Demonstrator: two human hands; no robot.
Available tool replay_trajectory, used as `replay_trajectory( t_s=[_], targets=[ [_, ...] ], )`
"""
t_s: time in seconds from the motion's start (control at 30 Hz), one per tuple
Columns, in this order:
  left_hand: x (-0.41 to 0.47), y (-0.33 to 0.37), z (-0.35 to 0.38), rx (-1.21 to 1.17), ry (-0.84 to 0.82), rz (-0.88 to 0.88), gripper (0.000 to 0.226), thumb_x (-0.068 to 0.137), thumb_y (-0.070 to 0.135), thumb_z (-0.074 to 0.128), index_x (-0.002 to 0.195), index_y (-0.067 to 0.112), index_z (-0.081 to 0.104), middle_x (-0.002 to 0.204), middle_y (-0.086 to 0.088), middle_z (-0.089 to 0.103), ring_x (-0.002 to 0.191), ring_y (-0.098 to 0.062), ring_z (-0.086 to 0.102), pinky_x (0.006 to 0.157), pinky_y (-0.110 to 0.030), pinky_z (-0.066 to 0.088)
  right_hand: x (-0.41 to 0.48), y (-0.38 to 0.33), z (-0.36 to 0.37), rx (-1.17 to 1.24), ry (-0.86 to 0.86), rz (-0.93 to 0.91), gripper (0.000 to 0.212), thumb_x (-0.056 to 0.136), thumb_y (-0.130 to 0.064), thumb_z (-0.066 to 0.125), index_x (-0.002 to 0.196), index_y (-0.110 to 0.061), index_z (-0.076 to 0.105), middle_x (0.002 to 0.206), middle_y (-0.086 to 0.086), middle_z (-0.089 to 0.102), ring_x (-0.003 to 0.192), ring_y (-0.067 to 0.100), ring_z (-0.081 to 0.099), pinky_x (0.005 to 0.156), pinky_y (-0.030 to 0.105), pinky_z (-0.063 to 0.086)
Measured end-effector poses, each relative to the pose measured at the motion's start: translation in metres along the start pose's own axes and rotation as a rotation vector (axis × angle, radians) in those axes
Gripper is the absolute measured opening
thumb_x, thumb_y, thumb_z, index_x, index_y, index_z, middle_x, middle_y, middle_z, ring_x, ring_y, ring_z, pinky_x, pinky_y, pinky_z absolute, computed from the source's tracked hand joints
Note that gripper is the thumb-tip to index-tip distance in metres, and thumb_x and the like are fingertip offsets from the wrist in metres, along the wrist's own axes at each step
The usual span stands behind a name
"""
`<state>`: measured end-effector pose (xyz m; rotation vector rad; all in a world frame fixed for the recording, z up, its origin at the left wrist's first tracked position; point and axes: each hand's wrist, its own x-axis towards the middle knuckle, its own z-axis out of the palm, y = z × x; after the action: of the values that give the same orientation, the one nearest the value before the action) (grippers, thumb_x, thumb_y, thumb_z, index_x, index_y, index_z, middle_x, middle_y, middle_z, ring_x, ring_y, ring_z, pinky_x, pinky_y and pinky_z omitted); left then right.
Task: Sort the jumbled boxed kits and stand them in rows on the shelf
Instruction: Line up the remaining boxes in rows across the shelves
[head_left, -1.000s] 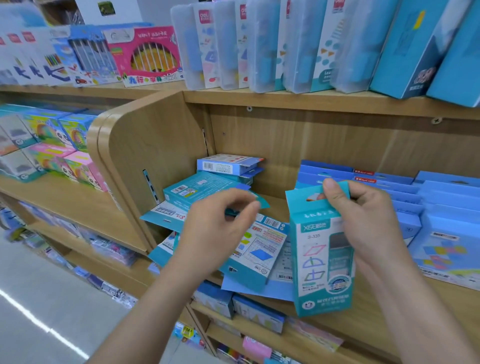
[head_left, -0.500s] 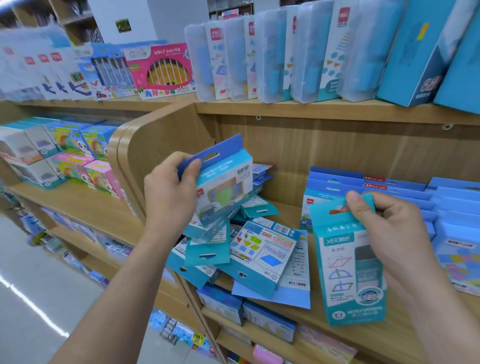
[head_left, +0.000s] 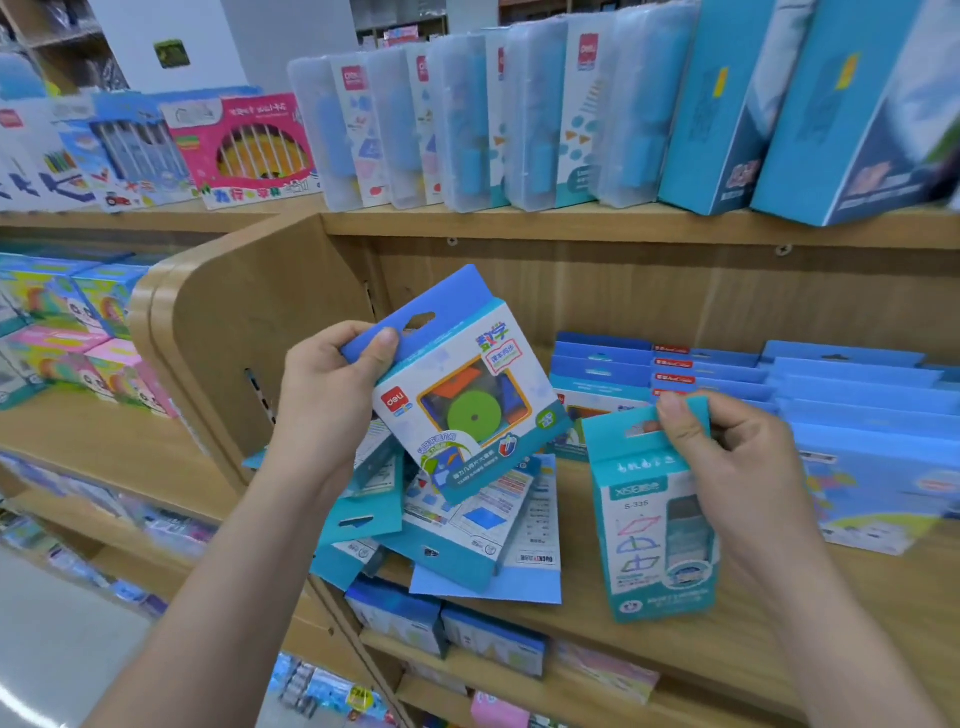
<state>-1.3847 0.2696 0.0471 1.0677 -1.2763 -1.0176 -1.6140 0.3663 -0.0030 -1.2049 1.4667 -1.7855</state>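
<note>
Wooden shop shelving is filling the view; the middle shelf (head_left: 675, 654) is carrying the kits.

Left hand (head_left: 332, 410): is gripping a blue-tabbed kit box (head_left: 467, 415) by its hang tab, thumb pressing on the front of the tab, fingers curling behind it. Box is hanging tilted in the air, above the jumbled pile (head_left: 467, 540) and clear of it.

Right hand (head_left: 737, 467): is pinching the top tab of a teal kit box (head_left: 654, 530) between thumb and curled fingers. Box is standing upright near the front edge of the shelf, to the right of the pile; whether its base is touching the board cannot be told.

Pile: flat boxes are lying overlapped at mixed angles against the curved side panel (head_left: 218, 332), some overhanging the front edge. Behind the right hand, blue boxes (head_left: 841, 384) are standing in rows.

Writing: the left-hand box is showing a red "deli" logo and a window with a green disc; the teal box is reading "S-335" above three line drawings of shapes. Clear plastic cases (head_left: 467, 124) on the upper shelf are carrying red deli tags; other print is too blurred to read.
</note>
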Motion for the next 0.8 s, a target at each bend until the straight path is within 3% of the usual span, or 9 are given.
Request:
replay_trajectory(
  t_s=[0.07, 0.17, 0.27, 0.37, 0.53, 0.63, 0.8],
  targets=[
    [-0.003, -0.001, 0.011, -0.004, -0.044, 0.019, 0.019, 0.093, 0.020, 0.058, 0.076, 0.015, 0.061, 0.067, -0.003, 0.071, 0.057, -0.017, 0.066, 0.064, -0.039, 0.054, -0.004, 0.002, -0.013, 0.008, 0.108, -0.033, 0.026, 0.087, -0.026, 0.057, 0.069, -0.009, 0.063, 0.061, -0.007, 0.070, 0.054, 0.004, 0.065, 0.046, 0.016, 0.046],
    [-0.009, -0.006, 0.030, 0.043, -0.128, 0.076, 0.016, 0.093, 0.017, 0.058, 0.078, 0.013, 0.062, 0.064, 0.002, 0.070, 0.055, -0.012, 0.065, 0.053, -0.027, 0.051, -0.009, 0.006, -0.037, 0.021, 0.284, -0.083, 0.031, 0.085, -0.036, 0.057, 0.065, -0.012, 0.063, 0.057, -0.009, 0.066, 0.053, 0.005, 0.059, 0.047, 0.017, 0.045],
    [-0.016, -0.018, 0.050, 0.086, -0.228, 0.112, 0.013, 0.093, 0.016, 0.058, 0.082, 0.013, 0.065, 0.072, -0.006, 0.071, 0.061, -0.020, 0.067, 0.059, -0.038, 0.054, -0.011, 0.013, -0.063, 0.038, 0.452, -0.119, 0.030, 0.083, -0.042, 0.058, 0.064, -0.020, 0.066, 0.056, -0.012, 0.062, 0.055, 0.004, 0.054, 0.050, 0.019, 0.045],
    [-0.020, -0.035, 0.070, 0.130, -0.320, 0.146, 0.015, 0.091, 0.016, 0.060, 0.077, 0.018, 0.066, 0.071, -0.009, 0.070, 0.064, -0.026, 0.066, 0.060, -0.046, 0.053, -0.012, 0.019, -0.087, 0.019, 0.593, -0.139, 0.030, 0.090, -0.033, 0.058, 0.063, -0.026, 0.068, 0.055, -0.014, 0.061, 0.057, 0.004, 0.054, 0.052, 0.020, 0.046],
    [-0.035, -0.060, 0.102, 0.170, -0.501, 0.189, 0.022, 0.089, 0.011, 0.062, 0.074, 0.027, 0.066, 0.066, 0.008, 0.066, 0.062, -0.012, 0.057, 0.058, -0.027, 0.045, -0.018, 0.034, -0.113, 0.000, 0.702, -0.133, 0.030, 0.089, -0.038, 0.059, 0.063, -0.025, 0.067, 0.059, -0.013, 0.064, 0.062, 0.007, 0.058, 0.056, 0.026, 0.047],
    [-0.038, -0.068, 0.115, 0.209, -0.567, 0.232, 0.004, 0.082, 0.025, 0.062, 0.081, 0.024, 0.065, 0.076, 0.002, 0.069, 0.072, -0.021, 0.062, 0.068, -0.035, 0.048, -0.022, 0.041, -0.118, -0.004, 0.732, -0.128, 0.029, 0.086, -0.042, 0.058, 0.067, -0.020, 0.061, 0.058, -0.013, 0.064, 0.059, 0.004, 0.059, 0.054, 0.024, 0.047],
    [-0.004, -0.051, 0.122, 0.166, -0.417, 0.229, 0.022, 0.091, 0.005, 0.059, 0.077, 0.022, 0.064, 0.068, 0.007, 0.062, 0.058, -0.001, 0.054, 0.054, -0.016, 0.045, -0.025, 0.043, -0.122, 0.007, 0.731, -0.146, 0.026, 0.093, -0.026, 0.055, 0.069, -0.018, 0.059, 0.056, -0.017, 0.064, 0.055, -0.003, 0.059, 0.050, 0.014, 0.047]
  ],
)
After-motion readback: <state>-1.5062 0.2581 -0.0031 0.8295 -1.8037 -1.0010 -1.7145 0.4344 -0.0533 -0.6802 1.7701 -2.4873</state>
